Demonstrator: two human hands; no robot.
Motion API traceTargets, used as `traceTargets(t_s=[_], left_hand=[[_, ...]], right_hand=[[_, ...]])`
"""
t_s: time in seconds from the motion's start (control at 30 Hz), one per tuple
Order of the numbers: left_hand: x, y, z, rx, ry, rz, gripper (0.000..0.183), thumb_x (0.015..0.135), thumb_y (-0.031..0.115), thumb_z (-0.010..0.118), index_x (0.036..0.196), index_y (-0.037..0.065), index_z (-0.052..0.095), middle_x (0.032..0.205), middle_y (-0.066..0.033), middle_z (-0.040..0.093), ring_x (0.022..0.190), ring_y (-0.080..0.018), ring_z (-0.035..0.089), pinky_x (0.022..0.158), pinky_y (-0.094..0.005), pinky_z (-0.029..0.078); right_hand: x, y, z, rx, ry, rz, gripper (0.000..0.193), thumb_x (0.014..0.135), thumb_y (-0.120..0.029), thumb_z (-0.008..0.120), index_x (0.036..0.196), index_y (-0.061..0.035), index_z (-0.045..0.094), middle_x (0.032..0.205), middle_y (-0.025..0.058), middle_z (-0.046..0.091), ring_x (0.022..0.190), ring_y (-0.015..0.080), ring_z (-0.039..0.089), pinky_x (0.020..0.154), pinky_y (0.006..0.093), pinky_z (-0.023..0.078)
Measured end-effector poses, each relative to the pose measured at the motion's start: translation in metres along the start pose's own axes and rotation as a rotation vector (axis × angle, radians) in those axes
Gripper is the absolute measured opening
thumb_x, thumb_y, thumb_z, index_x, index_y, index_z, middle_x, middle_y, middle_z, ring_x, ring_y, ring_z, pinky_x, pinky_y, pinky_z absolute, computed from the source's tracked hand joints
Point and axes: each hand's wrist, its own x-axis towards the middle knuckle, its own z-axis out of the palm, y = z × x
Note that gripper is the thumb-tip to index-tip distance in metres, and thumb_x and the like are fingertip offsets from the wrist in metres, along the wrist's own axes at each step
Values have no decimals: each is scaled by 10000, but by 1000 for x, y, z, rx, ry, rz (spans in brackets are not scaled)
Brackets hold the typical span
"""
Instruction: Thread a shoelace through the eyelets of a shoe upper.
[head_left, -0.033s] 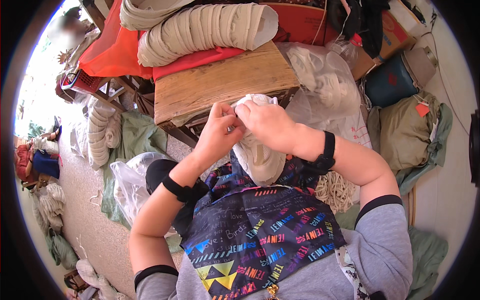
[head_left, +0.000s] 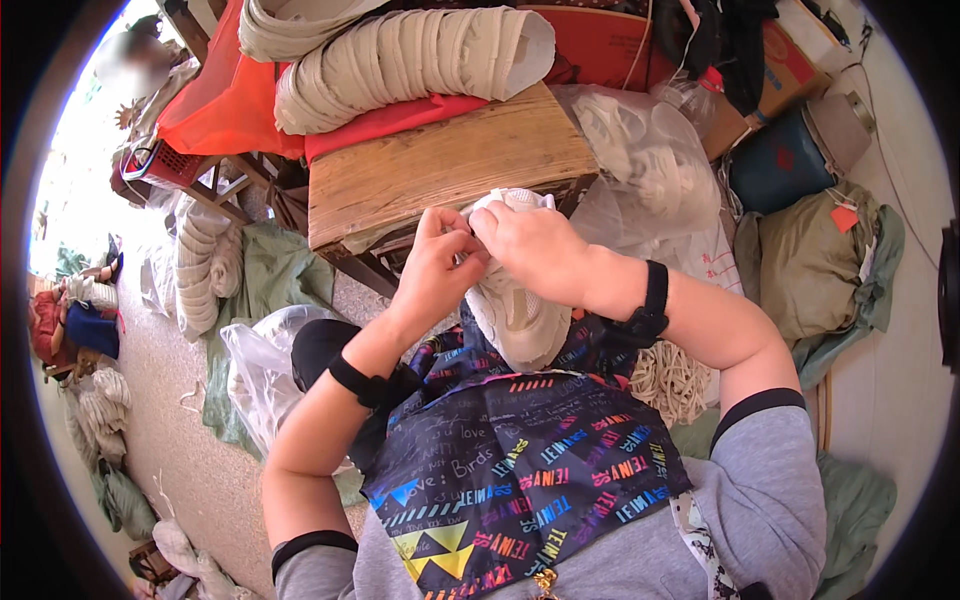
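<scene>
A pale beige and white shoe upper (head_left: pixel 520 325) rests over my lap, its rounded end toward me and its far end by the wooden bench. My left hand (head_left: pixel 441 262) is at the shoe's left edge, with thumb and fingertips pinched together; what lies between them is too small to make out. Across the middle of the shoe lies my right hand (head_left: pixel 532 248), its fingers bent and closed. Its fingertips meet the left ones at the upper's left side, and what they grip is hidden. A dark patterned apron (head_left: pixel 530 470) covers my lap beneath the shoe.
Ahead stands a wooden bench (head_left: pixel 450 165) bearing a long stack of nested shoe uppers (head_left: pixel 410 65) on red cloth. A clear plastic bag (head_left: pixel 650 170) of uppers sits to its right. Beige laces (head_left: pixel 670 385) lie beside my right forearm; another plastic bag (head_left: pixel 265 365) is at my left.
My left forearm has shifted very slightly right and its fingers have moved a little. The shoe and my right hand stay almost where they were.
</scene>
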Motion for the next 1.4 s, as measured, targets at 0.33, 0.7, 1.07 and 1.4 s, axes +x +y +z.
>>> traceTargets(t_s=[0.33,0.7,1.07,1.4], left_hand=[[-15,50,-11,-300,-35,-211,124,953,124,622,938,4,652,817,23,586,739,-62,538,682,-217,457],[-7,62,-38,-837,173,-318,198,961,22,561,1144,-35,608,984,-94,687,861,-139,667,777,-262,525],[3,35,12,85,178,15,152,837,-11,651,966,64,676,822,-50,565,709,-168,539,635,-284,458],[20,38,18,420,137,68,245,800,30,629,1029,45,545,834,-116,628,800,-336,628,691,-430,492]], right_hand=[[34,23,-17,1237,73,569,194,885,-74,589,1046,23,541,869,114,639,756,172,625,648,353,518],[-7,37,-25,570,41,252,142,885,-120,608,964,-7,578,913,106,608,795,213,611,723,347,501],[-32,22,-21,261,44,221,225,836,-97,644,1018,-63,517,922,116,610,805,298,636,700,404,516],[-42,24,-2,456,194,268,231,818,-14,602,1026,-41,505,896,114,601,794,274,632,692,375,514]])
